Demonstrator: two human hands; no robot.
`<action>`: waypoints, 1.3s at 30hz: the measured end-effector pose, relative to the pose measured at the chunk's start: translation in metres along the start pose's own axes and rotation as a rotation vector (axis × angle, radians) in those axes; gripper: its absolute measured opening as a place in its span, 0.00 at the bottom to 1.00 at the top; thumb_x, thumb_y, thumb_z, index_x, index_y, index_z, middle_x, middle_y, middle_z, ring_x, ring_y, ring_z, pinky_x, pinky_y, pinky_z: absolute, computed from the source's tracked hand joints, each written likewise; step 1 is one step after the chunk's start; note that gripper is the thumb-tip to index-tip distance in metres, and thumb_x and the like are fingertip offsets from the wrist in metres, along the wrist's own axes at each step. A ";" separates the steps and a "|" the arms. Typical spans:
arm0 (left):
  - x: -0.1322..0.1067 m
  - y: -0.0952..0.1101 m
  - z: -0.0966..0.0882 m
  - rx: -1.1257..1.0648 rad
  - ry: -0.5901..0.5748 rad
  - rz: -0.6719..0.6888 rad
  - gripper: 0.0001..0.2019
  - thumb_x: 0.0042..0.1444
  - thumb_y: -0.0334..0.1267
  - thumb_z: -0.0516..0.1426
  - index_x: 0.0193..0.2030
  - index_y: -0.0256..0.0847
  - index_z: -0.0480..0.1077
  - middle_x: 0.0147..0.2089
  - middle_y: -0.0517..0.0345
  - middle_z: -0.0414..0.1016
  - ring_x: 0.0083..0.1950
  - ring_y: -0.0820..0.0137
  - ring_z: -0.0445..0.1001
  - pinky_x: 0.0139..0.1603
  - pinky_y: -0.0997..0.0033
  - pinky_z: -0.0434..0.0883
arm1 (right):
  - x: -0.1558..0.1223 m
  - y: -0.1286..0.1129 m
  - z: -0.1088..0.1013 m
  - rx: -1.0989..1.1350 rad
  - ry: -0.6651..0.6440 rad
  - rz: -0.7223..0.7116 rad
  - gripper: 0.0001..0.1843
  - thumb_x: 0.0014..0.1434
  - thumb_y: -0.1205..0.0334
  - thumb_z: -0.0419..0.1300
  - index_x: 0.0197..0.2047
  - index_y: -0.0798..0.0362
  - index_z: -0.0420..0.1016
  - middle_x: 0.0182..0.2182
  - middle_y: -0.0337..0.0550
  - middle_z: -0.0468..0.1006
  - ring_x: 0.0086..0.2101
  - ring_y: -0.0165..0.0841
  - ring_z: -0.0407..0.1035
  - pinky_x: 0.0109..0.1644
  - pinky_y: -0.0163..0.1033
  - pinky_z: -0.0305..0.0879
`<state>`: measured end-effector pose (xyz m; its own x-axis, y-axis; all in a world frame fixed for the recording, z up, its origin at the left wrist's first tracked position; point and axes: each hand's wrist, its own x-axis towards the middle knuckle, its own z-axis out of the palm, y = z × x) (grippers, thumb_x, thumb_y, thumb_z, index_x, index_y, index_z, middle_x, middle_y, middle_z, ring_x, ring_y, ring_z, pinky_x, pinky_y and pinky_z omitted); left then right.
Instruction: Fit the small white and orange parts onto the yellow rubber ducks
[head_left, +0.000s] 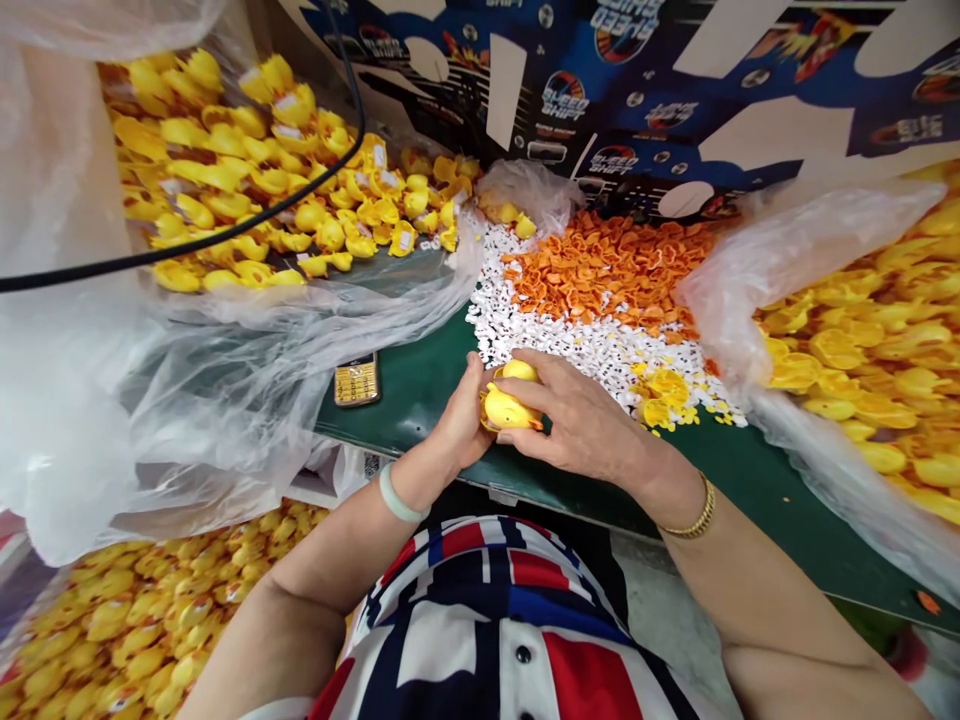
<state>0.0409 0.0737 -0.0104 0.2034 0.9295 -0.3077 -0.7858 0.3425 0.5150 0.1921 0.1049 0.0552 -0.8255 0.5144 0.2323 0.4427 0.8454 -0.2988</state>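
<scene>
Between my two hands, just above the front edge of the green table (pixel 420 390), is a yellow plastic toy duck (pixel 510 405) with an orange beak at its right side. My left hand (pixel 466 415) grips its left side, thumb pointing up. From the right, my right hand (pixel 574 415) curls its fingers over the duck's top and front. Part of the duck is hidden by the fingers. Just beyond the hands lie many small white pieces (pixel 555 338) with dark dots, and a heap of orange plastic pieces (pixel 600 265). Some yellow pieces (pixel 664 400) sit right of my right hand.
Yellow duck shells fill a plastic-lined heap (pixel 255 170) at back left and another (pixel 885 360) at right. Many ducks (pixel 150 620) lie below left. A mobile phone (pixel 358 381) rests on the table. A black cable (pixel 262 215) crosses the upper left; printed cardboard (pixel 600 90) stands behind.
</scene>
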 end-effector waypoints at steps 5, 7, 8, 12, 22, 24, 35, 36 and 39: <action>0.000 0.000 0.001 0.004 0.019 0.002 0.32 0.62 0.65 0.48 0.48 0.35 0.76 0.43 0.45 0.80 0.41 0.61 0.80 0.39 0.67 0.76 | 0.001 -0.002 0.001 -0.011 -0.010 -0.026 0.18 0.61 0.57 0.60 0.54 0.49 0.72 0.61 0.55 0.63 0.57 0.49 0.63 0.59 0.56 0.66; 0.000 -0.001 0.001 0.011 0.043 0.007 0.33 0.62 0.65 0.48 0.47 0.36 0.76 0.41 0.46 0.80 0.39 0.63 0.79 0.38 0.68 0.75 | 0.002 -0.002 0.004 -0.006 -0.033 -0.028 0.17 0.60 0.58 0.60 0.53 0.49 0.73 0.60 0.55 0.64 0.56 0.49 0.64 0.57 0.55 0.67; 0.000 -0.002 0.000 0.019 0.047 0.008 0.33 0.62 0.65 0.47 0.46 0.36 0.76 0.40 0.47 0.80 0.38 0.63 0.79 0.37 0.68 0.75 | 0.002 -0.001 0.006 -0.002 -0.041 -0.024 0.17 0.61 0.58 0.60 0.53 0.49 0.74 0.60 0.55 0.65 0.55 0.49 0.65 0.57 0.55 0.67; 0.000 -0.003 0.002 0.061 0.053 0.025 0.32 0.63 0.64 0.46 0.45 0.35 0.76 0.38 0.47 0.80 0.36 0.64 0.79 0.35 0.69 0.75 | 0.003 0.003 0.009 0.032 -0.053 0.003 0.18 0.60 0.57 0.61 0.54 0.48 0.74 0.61 0.53 0.64 0.56 0.47 0.65 0.58 0.54 0.66; -0.001 -0.001 0.002 0.058 0.026 0.012 0.32 0.63 0.63 0.47 0.42 0.35 0.77 0.37 0.47 0.80 0.36 0.65 0.79 0.36 0.70 0.75 | 0.007 0.003 -0.002 0.147 -0.082 -0.014 0.17 0.58 0.62 0.63 0.51 0.48 0.75 0.56 0.49 0.70 0.55 0.43 0.66 0.60 0.49 0.65; -0.001 -0.001 0.001 0.070 0.018 0.015 0.32 0.64 0.63 0.45 0.42 0.35 0.76 0.35 0.47 0.80 0.35 0.66 0.78 0.35 0.70 0.75 | 0.006 0.003 -0.002 0.149 -0.064 -0.004 0.18 0.58 0.62 0.63 0.52 0.47 0.75 0.58 0.49 0.69 0.56 0.44 0.66 0.61 0.50 0.64; -0.001 -0.003 0.003 0.057 0.069 0.019 0.31 0.63 0.63 0.48 0.47 0.35 0.76 0.40 0.48 0.81 0.37 0.65 0.79 0.36 0.70 0.76 | 0.005 0.002 0.004 0.065 -0.107 0.010 0.17 0.59 0.61 0.61 0.53 0.50 0.74 0.57 0.52 0.68 0.53 0.44 0.67 0.57 0.50 0.67; -0.001 -0.003 0.003 0.054 0.060 0.023 0.31 0.63 0.63 0.49 0.47 0.35 0.76 0.40 0.48 0.80 0.37 0.65 0.79 0.37 0.70 0.76 | 0.005 0.003 0.004 0.059 -0.108 0.005 0.18 0.60 0.61 0.61 0.53 0.50 0.74 0.57 0.52 0.68 0.53 0.44 0.67 0.57 0.50 0.67; -0.002 -0.001 0.002 0.039 0.010 0.001 0.32 0.61 0.65 0.49 0.45 0.35 0.76 0.39 0.48 0.80 0.38 0.64 0.79 0.37 0.70 0.75 | 0.003 0.004 0.006 0.014 -0.117 0.010 0.19 0.61 0.58 0.61 0.55 0.50 0.73 0.60 0.54 0.65 0.55 0.47 0.65 0.57 0.53 0.68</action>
<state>0.0424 0.0721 -0.0086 0.1961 0.9286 -0.3152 -0.7626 0.3465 0.5462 0.1898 0.1088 0.0493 -0.8567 0.5017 0.1198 0.4467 0.8377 -0.3141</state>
